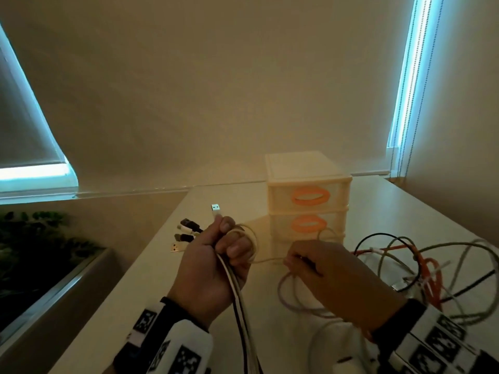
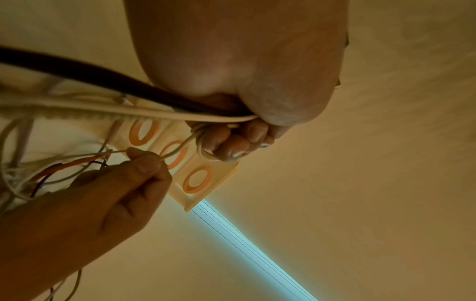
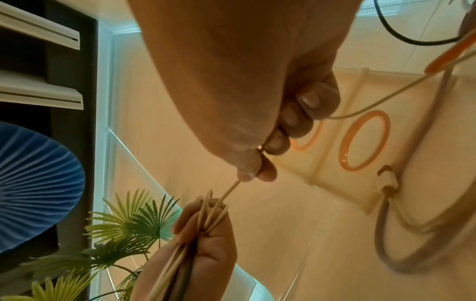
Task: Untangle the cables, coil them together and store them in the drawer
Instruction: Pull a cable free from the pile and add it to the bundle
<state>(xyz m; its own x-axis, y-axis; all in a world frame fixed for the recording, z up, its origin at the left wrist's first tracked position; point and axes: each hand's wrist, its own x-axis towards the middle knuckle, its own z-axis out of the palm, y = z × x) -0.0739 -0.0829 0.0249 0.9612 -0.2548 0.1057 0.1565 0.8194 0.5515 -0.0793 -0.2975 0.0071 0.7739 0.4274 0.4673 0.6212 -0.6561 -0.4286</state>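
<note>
In front of the cream plastic drawer unit with orange oval handles [image 1: 307, 197], the left hand [image 1: 213, 263] grips a bundle of white and black cables [image 1: 237, 300]. The right hand [image 1: 324, 271] pinches one thin cream cable [image 1: 266, 261] stretched between both. The loose tangle of orange, black and grey cables [image 1: 421, 268] lies on the bench right of the unit; pulling hard would likely tighten a knot there.
</note>
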